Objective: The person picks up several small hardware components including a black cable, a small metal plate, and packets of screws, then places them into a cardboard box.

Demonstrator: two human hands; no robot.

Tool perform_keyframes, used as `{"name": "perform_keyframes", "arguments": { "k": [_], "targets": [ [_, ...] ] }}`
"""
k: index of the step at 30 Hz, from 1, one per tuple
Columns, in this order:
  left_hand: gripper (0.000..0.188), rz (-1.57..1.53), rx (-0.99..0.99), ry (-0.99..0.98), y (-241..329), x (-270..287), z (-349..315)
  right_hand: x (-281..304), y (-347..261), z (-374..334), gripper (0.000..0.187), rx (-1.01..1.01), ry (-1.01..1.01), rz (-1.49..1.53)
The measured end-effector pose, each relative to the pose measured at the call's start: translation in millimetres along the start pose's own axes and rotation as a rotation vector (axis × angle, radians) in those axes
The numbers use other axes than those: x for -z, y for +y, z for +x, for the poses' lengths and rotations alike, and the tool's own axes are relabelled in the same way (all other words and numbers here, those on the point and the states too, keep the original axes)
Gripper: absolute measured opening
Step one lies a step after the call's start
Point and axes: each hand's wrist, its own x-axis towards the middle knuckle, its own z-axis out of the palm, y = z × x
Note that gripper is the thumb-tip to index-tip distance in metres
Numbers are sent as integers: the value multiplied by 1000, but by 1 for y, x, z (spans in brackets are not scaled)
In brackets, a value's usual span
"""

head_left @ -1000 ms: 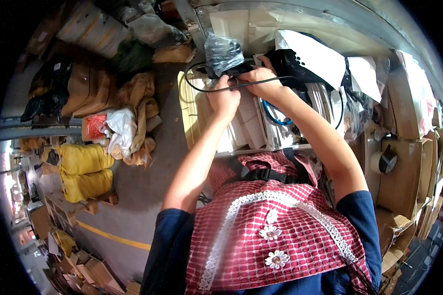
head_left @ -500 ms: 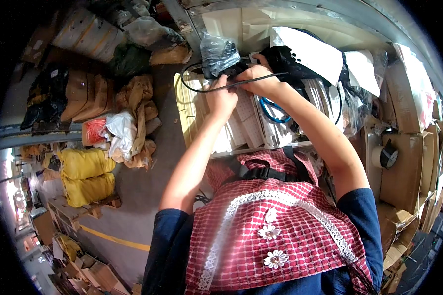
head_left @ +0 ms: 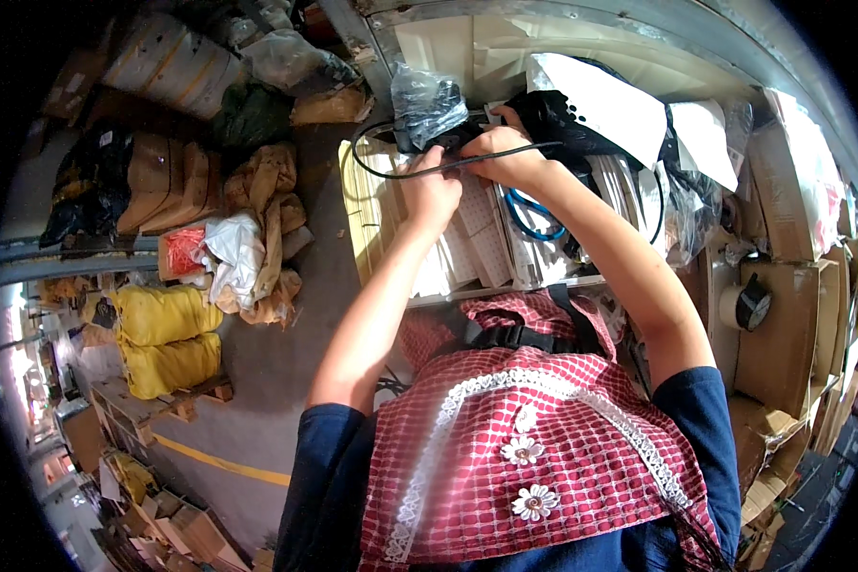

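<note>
The left hand and right hand meet near the far edge of the bench, fingers bent in around one dark item. The fingers mostly cover it, so I cannot tell what it is or how firmly either hand grips. One black cable loops out to the left and passes across both hands.

Just beyond the fingers stands one clear plastic bag, its contents too crumpled over to make out. Pale paper stacks fill the bench as far as its near edge, too tightly packed to count, with yellow sheets along its left edge. One blue ring lies partly under the right forearm. Beyond that arm, a black bag carries a white sheet; a second white sheet is farther right.

Past the bench's right end, an open cardboard box has one roll at its side. Across the floor to the left, a small box contains red material, and two yellow sacks lie on a wooden pallet.
</note>
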Motion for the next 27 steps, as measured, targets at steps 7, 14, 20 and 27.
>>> {"name": "perform_keyframes", "arguments": {
  "k": [7,14,20,27],
  "targets": [
    [16,-47,19,-61,-7,1,0,-10,7,-2,17,13,143,87],
    [18,-13,7,40,-1,-1,0,-9,2,-3,20,-48,133,96],
    [16,-131,115,46,0,-6,-2,-7,0,-1,16,-37,127,65],
    [17,-53,70,3,-1,0,-1,-10,-1,-1,14,-54,149,52]
  ]
}}
